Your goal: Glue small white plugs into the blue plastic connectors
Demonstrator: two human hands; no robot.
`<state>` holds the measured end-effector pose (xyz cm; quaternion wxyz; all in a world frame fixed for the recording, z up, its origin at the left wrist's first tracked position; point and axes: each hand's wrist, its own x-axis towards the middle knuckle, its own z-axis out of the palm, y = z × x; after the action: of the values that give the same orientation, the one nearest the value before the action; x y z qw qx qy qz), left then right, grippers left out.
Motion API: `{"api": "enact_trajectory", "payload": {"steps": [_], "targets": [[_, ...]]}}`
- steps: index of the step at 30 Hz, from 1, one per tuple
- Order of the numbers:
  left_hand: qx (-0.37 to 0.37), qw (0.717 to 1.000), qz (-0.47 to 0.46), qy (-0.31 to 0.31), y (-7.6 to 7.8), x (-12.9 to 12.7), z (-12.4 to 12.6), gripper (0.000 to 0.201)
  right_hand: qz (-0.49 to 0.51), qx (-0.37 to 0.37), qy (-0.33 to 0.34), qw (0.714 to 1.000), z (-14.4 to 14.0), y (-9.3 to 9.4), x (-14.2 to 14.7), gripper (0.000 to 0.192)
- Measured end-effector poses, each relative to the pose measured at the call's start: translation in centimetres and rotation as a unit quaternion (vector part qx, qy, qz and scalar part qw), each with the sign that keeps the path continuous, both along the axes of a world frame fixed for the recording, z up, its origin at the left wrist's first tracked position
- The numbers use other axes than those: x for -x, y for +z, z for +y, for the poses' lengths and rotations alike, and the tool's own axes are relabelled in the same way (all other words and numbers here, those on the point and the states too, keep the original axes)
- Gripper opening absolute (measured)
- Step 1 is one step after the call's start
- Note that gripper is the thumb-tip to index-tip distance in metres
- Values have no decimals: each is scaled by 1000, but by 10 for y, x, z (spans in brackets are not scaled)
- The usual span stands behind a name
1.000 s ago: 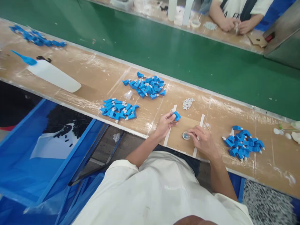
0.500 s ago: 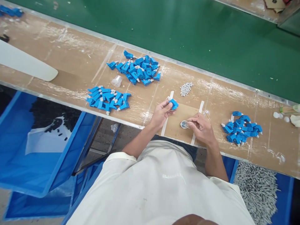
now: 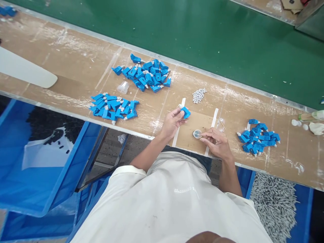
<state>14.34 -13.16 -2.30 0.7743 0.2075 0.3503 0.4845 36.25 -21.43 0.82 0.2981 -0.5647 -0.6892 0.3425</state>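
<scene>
My left hand is closed around a blue plastic part, held just above the bench between finger and thumb. To its right, a small round cup stands on the cardboard, with greyish contents. My right hand pinches a thin stick whose far end is in the cup. A light wooden stick lies on the bench beyond my right hand. A small heap of grey pieces lies behind the cup.
Blue parts with pale tips lie in piles at left, back left and right. A clear plastic cup sits between the left piles. Blue bins stand below the bench; a green surface runs behind it.
My right hand has shifted slightly and its fingers are straighter, still at the cup. The blue part stays in my left hand. The whole view has moved a little.
</scene>
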Motion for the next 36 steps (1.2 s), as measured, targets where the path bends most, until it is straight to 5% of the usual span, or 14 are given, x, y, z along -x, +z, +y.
{"api": "enact_trajectory", "payload": {"steps": [15,29,36], "targets": [[12,999,-32,18,1,-5,-4,48,56,-57,11,997,-6,-9,3,23],[12,999,-22,26,-3,-4,-4,42,49,-137,42,989,-11,-11,4,20],[10,1000,7,25,-2,-1,-1,31,83,-151,12,985,-6,-29,2,14]]}}
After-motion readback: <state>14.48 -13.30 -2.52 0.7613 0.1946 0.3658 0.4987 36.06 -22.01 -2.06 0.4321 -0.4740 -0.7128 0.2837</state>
